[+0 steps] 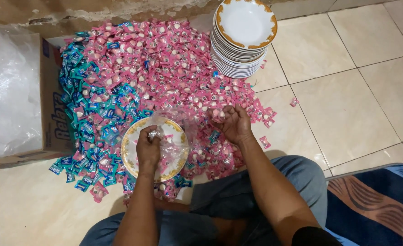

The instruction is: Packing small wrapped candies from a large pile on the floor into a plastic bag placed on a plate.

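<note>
Low in the middle of the frame, the left hand (147,146) is closed in a loose fist above a white plate with a gold patterned rim (131,136), its fingers curled tight around a small crumpled bit of clear plastic wrapping (154,134) that shows at the top of the fist. More thin clear plastic spreads under that hand across the plate, with a few pink sweets inside it.

Just right of centre, the right hand (234,123) lies palm up on the heap of pink wrapped sweets (165,59), fingers bent inward and cupping a few pink sweets (218,115) at the fingertips; the palm itself is bare. The two hands are near each other but apart.

The heap fills the upper middle of the frame, and a band of blue and teal wrapped sweets (90,114) runs down its left side. A stack of white gold-rimmed plates (244,27) stands at the top, touching the heap's right edge. A cardboard box (53,100) with a clear plastic bag (8,86) on it sits at the left edge. Cream floor tiles (351,95) cover the right, and a blue patterned mat (374,205) lies in the lower right corner.
</note>
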